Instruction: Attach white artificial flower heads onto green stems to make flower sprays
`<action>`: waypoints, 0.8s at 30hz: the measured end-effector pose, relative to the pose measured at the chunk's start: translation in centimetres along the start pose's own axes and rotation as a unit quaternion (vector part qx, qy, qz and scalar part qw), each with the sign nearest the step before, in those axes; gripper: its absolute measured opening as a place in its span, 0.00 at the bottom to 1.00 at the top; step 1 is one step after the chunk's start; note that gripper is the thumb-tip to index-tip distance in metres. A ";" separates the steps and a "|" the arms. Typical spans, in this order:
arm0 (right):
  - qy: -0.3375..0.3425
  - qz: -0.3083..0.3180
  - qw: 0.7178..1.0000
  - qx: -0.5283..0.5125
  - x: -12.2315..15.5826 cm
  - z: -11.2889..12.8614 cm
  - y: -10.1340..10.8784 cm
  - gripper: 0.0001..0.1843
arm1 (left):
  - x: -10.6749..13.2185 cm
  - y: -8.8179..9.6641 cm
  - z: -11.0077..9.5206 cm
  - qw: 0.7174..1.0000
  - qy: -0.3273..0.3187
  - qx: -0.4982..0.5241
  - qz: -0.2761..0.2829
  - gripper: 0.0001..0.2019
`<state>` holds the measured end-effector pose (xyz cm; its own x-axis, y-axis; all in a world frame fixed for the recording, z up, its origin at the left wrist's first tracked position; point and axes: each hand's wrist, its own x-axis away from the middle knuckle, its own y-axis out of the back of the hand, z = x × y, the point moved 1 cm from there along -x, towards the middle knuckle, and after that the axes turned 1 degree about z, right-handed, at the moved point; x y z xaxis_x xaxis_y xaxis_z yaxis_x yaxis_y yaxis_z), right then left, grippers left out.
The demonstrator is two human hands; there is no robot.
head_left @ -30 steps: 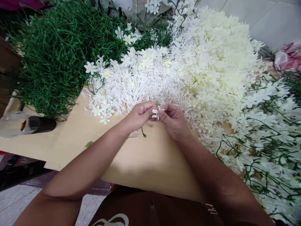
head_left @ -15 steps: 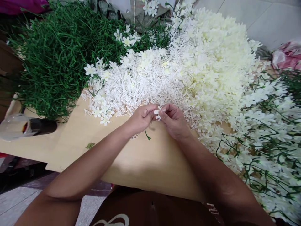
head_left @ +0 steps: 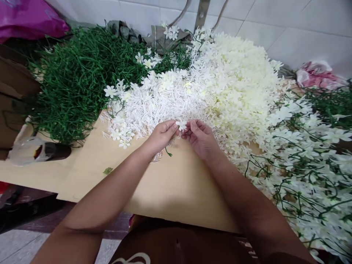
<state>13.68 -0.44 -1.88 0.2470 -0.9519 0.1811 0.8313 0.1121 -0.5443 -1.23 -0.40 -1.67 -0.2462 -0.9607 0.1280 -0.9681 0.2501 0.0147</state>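
Observation:
Between my two hands is a white artificial flower (head_left: 181, 125) with its petals spread. My left hand (head_left: 164, 134) is closed, thumb and forefinger pinching the flower from the left. A green stem (head_left: 168, 151) hangs out below that hand. My right hand (head_left: 202, 137) has its fingers curled together at the flower's right edge; exactly what its fingertips pinch is partly hidden. Just beyond both hands lies a heap of thin white flower pieces (head_left: 154, 110), which runs into a pile of pale yellow-white blossoms (head_left: 239, 80).
Green plastic stems (head_left: 79, 77) are heaped at the back left. Stemmed white flowers (head_left: 308, 154) cover the right side. A clear plastic cup (head_left: 29, 151) with something dark lies at the left, near a cardboard box (head_left: 15, 91). Brown board (head_left: 170, 190) covers the tabletop before me.
The flower between my hands has turned and its petals now show spread out. My right fingers have shifted to its right edge. The camera view has tilted up, showing more wall.

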 end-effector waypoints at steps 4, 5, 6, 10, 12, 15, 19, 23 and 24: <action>0.035 -0.008 0.999 0.016 0.5 1.1 0.0 0.16 | 0.2 0.3 -0.1 1.000 0.012 0.026 -0.009 0.26; 0.042 -0.007 0.999 0.032 0.6 1.3 -0.2 0.16 | 0.2 0.3 -0.2 0.999 0.010 0.031 -0.007 0.26; 0.049 -0.002 0.997 0.053 0.7 1.4 -0.3 0.17 | 0.3 0.3 -0.3 0.999 0.007 0.037 -0.004 0.27; 0.081 0.039 0.987 0.134 0.8 1.4 -1.2 0.23 | 0.5 0.2 -0.9 0.998 -0.001 0.066 0.012 0.28; 0.099 0.059 0.981 0.159 0.7 1.3 -1.4 0.22 | 0.7 0.2 -1.2 0.996 0.002 0.081 0.022 0.28; 0.122 0.057 0.975 0.175 0.6 1.5 -1.4 0.20 | 0.9 0.1 -1.6 0.996 0.006 0.081 0.025 0.28; 0.123 0.047 0.977 0.170 0.8 1.9 -1.5 0.19 | 1.2 0.1 -1.9 0.998 -0.001 0.053 0.026 0.27; 0.096 0.024 0.985 0.144 1.2 2.5 -1.7 0.18 | 1.2 1.2 -1.7 0.999 -0.044 -0.012 -0.001 0.25; 0.081 0.015 0.988 0.131 1.2 2.6 -1.7 0.17 | 1.2 1.7 -1.7 0.997 -0.072 -0.033 -0.014 0.24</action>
<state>13.89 -1.03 1.42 0.2080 -0.9778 0.0234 0.9306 0.1905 -0.3127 -3.10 -0.90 0.23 -0.2271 -0.9737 -0.0178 -0.9710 0.2249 0.0815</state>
